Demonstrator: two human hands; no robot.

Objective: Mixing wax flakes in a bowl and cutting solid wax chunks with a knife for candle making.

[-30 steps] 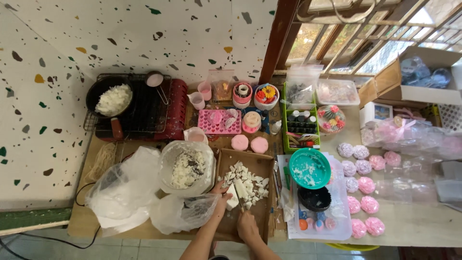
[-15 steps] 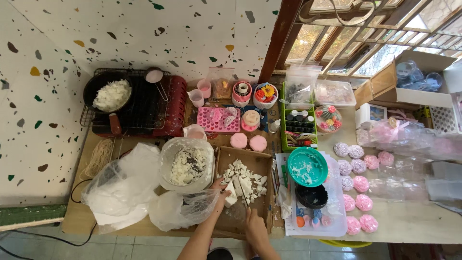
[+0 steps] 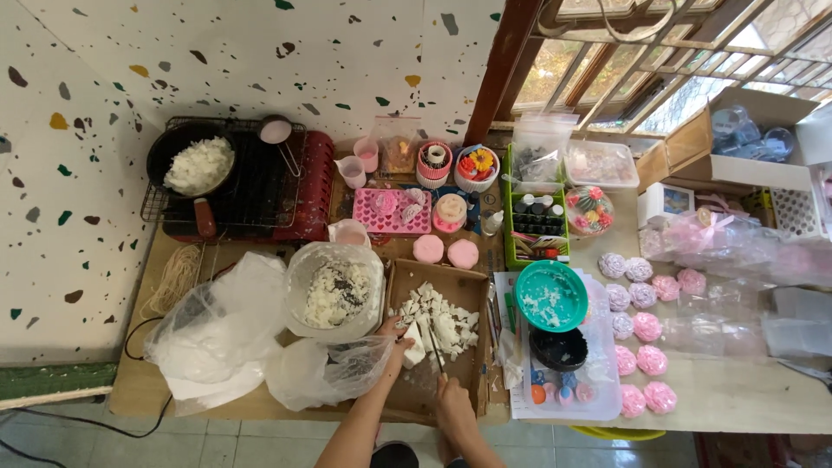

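On the cardboard tray (image 3: 399, 286), left hand (image 3: 395, 332) grips a white block (image 3: 414, 345); right hand (image 3: 451, 399) clasps a knife (image 3: 433, 343).

Your forearms leave the frame's bottom edge; the blade under your right hand (image 3: 452, 400) is too small to identify.

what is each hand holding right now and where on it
The right hand holds a knife by its handle end; the left hand steadies a white block from its left side on the wooden tray.
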